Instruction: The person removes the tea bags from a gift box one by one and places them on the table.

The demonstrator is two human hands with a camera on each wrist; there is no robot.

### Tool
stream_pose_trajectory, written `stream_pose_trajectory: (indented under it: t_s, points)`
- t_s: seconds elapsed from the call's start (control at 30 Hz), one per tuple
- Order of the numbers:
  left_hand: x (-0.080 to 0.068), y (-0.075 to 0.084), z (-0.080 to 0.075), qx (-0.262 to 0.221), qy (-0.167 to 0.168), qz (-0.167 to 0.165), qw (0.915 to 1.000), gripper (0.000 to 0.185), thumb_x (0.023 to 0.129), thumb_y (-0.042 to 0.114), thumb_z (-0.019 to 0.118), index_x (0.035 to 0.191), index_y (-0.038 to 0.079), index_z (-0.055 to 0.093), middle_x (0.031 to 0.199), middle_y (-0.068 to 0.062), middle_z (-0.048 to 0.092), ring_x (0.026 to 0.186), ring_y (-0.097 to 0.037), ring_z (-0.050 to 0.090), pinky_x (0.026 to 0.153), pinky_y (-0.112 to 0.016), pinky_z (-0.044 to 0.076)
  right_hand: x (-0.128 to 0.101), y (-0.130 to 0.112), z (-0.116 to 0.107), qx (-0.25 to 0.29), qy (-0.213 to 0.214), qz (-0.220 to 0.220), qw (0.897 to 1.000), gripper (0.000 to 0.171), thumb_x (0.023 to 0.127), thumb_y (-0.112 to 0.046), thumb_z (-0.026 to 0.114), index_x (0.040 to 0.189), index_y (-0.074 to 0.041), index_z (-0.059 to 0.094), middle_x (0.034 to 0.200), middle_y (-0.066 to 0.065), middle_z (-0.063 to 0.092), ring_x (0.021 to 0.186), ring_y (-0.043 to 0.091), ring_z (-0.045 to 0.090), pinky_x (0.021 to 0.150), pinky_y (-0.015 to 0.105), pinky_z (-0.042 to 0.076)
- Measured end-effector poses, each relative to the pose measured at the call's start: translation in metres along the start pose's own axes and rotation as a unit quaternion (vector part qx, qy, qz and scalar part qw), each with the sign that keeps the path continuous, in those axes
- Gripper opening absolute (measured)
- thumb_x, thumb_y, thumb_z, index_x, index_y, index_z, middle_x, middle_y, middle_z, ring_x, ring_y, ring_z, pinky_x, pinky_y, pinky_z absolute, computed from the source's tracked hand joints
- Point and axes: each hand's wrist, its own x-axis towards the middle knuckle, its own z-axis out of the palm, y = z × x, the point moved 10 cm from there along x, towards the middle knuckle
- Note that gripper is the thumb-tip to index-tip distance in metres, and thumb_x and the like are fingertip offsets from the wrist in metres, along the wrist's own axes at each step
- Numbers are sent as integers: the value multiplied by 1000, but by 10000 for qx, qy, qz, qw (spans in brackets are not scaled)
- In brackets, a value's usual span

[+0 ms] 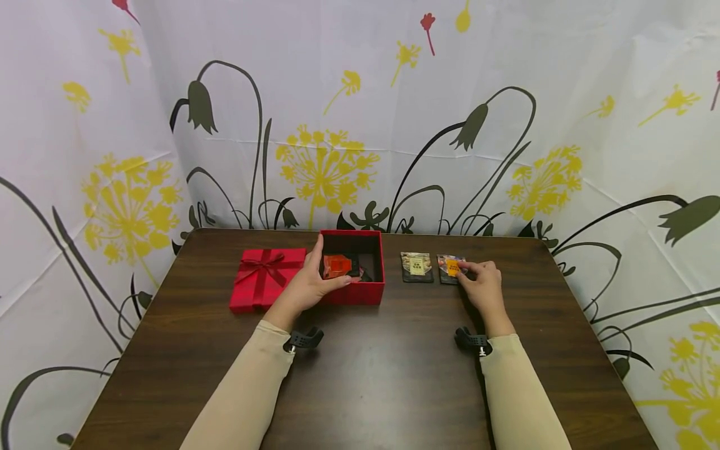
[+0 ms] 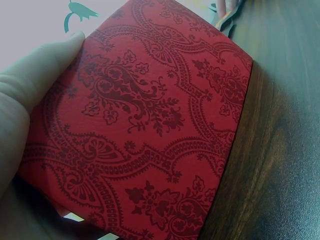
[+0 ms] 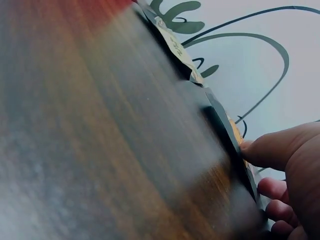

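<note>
Your sleeves fill the near edge of the head view; your left hand [image 1: 306,284] grips the open red box [image 1: 353,294], thumb over its rim beside an orange packet [image 1: 337,266] inside. Lid [image 1: 265,278] sits just left. Your right hand [image 1: 482,284] pinches the orange-label packet [image 1: 451,268] on the table [image 1: 382,375]. Left wrist: patterned box wall [image 2: 150,130] against your palm. Right wrist: thumb [image 3: 270,147] presses that packet's edge [image 3: 227,135].

Open red box [image 1: 353,291] with paisley-patterned walls, set upright on the dark wooden table [image 1: 371,375], a red-orange packet [image 1: 337,267] held inside it, a dark packet with an orange label [image 1: 452,269] laid flat well right of the box.
</note>
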Motion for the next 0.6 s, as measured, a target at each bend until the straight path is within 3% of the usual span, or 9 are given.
stream_pose_trajectory:
  t_s: [0.23, 0.47, 0.6]
  points:
    - [1, 3, 0, -21, -1, 58, 10000, 129, 93, 48, 86, 175, 33, -13, 185, -12, -1, 170, -43, 8, 130, -73, 23, 0, -4, 0, -111, 139, -292, 9994, 42, 97, -21, 85, 133, -1, 77, 112, 26, 57, 100, 42, 45, 85, 47, 30]
    - [1, 1, 0, 66, 30, 36, 10000, 132, 90, 55, 86, 175, 33, -12, 184, -12, 2, 169, -45, 13, 130, -73, 25, 1, -2, 3, -227, 62, -207, 9995, 43, 98, -21, 83, 137, -4, 76, 114, 24, 56, 102, 43, 46, 87, 47, 34]
    - [0, 0, 1, -29, 32, -4, 10000, 129, 93, 50, 85, 176, 32, -12, 185, -12, -1, 169, -45, 8, 129, -74, 23, 1, -2, 3, -244, 72, -280, 9993, 43, 99, -21, 83, 137, -4, 75, 114, 25, 56, 102, 44, 46, 87, 50, 34]
